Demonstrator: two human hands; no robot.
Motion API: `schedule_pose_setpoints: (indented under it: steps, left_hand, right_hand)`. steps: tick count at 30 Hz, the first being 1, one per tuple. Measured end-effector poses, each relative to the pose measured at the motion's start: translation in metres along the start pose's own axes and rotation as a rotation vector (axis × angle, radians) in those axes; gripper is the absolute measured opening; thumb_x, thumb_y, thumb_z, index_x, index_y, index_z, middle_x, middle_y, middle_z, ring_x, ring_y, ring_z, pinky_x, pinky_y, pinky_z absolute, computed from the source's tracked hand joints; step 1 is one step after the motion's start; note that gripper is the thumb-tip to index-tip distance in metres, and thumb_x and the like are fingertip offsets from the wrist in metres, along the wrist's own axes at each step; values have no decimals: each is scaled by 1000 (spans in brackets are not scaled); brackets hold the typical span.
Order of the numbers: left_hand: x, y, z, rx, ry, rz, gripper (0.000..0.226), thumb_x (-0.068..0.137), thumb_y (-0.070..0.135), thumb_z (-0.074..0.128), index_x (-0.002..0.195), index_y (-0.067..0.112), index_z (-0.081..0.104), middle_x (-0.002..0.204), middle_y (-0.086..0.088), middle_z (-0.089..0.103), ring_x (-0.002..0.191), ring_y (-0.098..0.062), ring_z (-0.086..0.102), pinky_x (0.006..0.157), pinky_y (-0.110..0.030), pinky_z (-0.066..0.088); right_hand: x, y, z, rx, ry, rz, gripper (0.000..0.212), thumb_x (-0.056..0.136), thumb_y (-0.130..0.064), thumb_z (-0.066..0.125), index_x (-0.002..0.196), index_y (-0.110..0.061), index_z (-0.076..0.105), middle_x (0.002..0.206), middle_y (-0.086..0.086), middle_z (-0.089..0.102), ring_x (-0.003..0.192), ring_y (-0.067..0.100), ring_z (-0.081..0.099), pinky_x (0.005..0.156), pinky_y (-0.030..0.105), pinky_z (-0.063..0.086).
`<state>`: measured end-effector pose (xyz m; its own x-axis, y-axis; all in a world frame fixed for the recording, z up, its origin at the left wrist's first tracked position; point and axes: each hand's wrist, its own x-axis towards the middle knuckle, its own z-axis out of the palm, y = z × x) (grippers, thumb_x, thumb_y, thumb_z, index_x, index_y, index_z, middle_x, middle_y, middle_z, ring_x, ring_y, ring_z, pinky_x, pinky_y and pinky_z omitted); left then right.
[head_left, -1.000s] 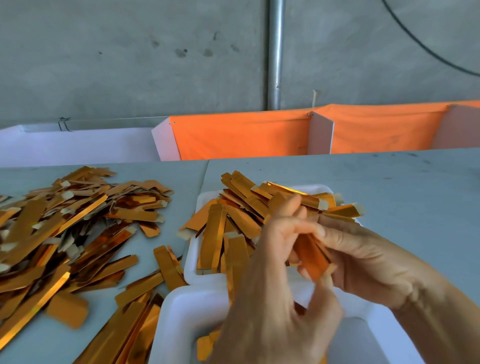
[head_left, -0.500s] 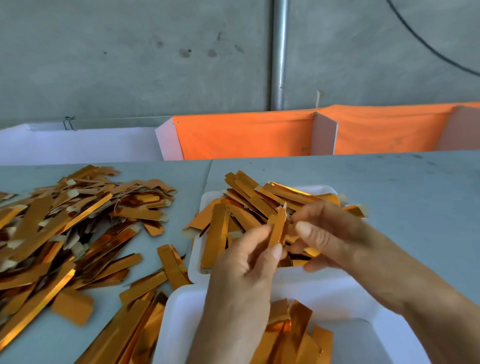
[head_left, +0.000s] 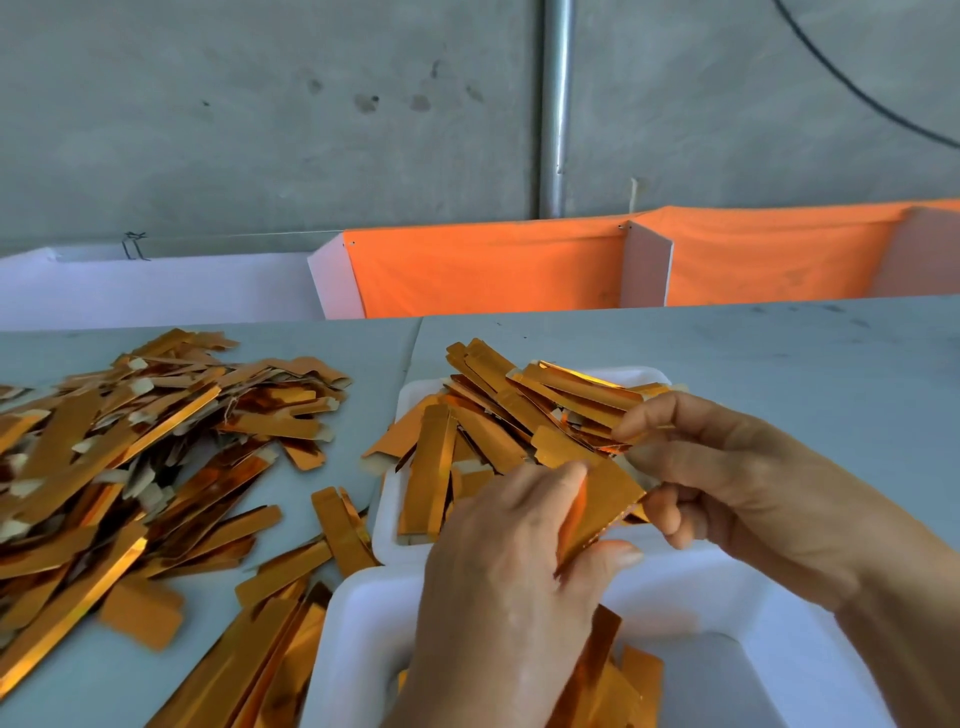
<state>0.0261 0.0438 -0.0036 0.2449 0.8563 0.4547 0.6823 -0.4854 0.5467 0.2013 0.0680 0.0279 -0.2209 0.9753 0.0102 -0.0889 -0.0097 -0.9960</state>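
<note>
From my remote seat, the grey table (head_left: 779, 374) fills the view, with an orange cloth (head_left: 493, 270) screening its twelve o'clock edge. At nine o'clock from the hands sprawls a loose heap (head_left: 130, 457) of gold foil pieces, probably dumped there as raw stock within easy reach. The near tray (head_left: 353, 613) sits at six o'clock, right under the wrists, and a few pieces (head_left: 597, 675) lie in it (I take it for the drop-off, so finished work only has to fall). The far tray (head_left: 389, 519) touches it at twelve o'clock and is piled high with more.

The left hand (head_left: 498, 587) comes up from six o'clock, the right hand (head_left: 737, 483) from three o'clock, and they meet above the seam between the trays. Between them is the gold strip (head_left: 608, 488), lifted clear and tilted. The left thumb and fingertips pinch its lower end. The right hand's curled fingers nip its upper edge. Gripping both ends suits bending or creasing the card, which I judge is the step in hand.
</note>
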Motion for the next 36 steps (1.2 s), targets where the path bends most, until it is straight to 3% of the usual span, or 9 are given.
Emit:
schedule_pose_setpoints:
  steps: [5, 8, 12, 15, 20, 25, 27, 32, 36]
  left_hand:
    - [0, 4, -3, -272, 34, -66, 51, 66, 52, 70, 110, 57, 46, 108, 41, 48, 102, 15, 50, 81, -8, 45]
    - [0, -2, -2, -350, -20, -160, 40, 71, 34, 79, 92, 48, 48, 95, 40, 54, 88, 14, 55, 70, -2, 41]
    - [0, -9, -1, -420, -76, -211, 35, 74, 23, 77, 90, 40, 51, 87, 29, 62, 75, 9, 61, 64, -3, 42]
    - [2, -7, -4, -529, -112, -176, 42, 76, 20, 77, 99, 48, 56, 93, 26, 67, 88, 7, 62, 72, -4, 44]
    - [2, -3, -6, -633, -120, -163, 32, 66, 39, 76, 96, 38, 65, 92, 20, 69, 90, 1, 64, 70, -7, 48]
    - [1, -2, -5, -390, -63, -129, 38, 74, 48, 72, 105, 60, 52, 99, 37, 59, 98, 16, 53, 75, 0, 42]
    - [0, 0, -4, -345, -50, -93, 46, 76, 40, 72, 106, 64, 45, 99, 38, 58, 98, 18, 51, 76, 2, 39]
    - [2, -1, -4, -406, -24, -83, 35, 77, 25, 74, 89, 53, 58, 90, 38, 62, 90, 16, 57, 71, 2, 38]
    - [2, -3, -5, -507, -57, -99, 30, 79, 17, 73, 94, 41, 64, 92, 29, 68, 92, 9, 62, 73, -1, 42]
  right_hand:
    - [0, -1, -3, 51, -48, 3, 13, 67, -15, 65, 77, -14, 72, 55, 13, 57, 43, 16, 54, 41, 20, 47]
    - [-1, -1, -3, -30, -115, 1, 9, 70, -14, 67, 78, -13, 71, 59, 12, 59, 49, 15, 57, 46, 20, 48]
    - [-2, 0, -1, -133, -191, -35, 5, 74, -14, 68, 78, -16, 69, 66, 5, 63, 56, 15, 61, 54, 21, 50]
    - [-2, -2, -3, -119, -177, -87, 8, 69, -17, 70, 77, -17, 69, 66, 3, 61, 53, 16, 60, 53, 21, 49]
    - [-2, -1, -7, -103, -234, -20, 8, 73, -8, 73, 79, -13, 70, 66, 6, 61, 55, 16, 61, 54, 22, 50]
    - [0, 2, -6, -120, -197, 34, 8, 76, -6, 75, 77, -13, 71, 68, 11, 62, 59, 19, 64, 56, 23, 52]
    - [-1, 2, -7, -65, -170, 35, 6, 74, -7, 72, 78, -11, 71, 67, 12, 62, 58, 18, 63, 55, 23, 53]
    - [-2, -1, -8, -31, -188, 20, 10, 71, -11, 70, 81, -11, 70, 69, 12, 62, 59, 17, 63, 55, 23, 54]
    - [-4, -2, -10, -97, -215, 26, 11, 71, -12, 76, 79, -14, 69, 69, 9, 62, 60, 18, 64, 58, 23, 53]
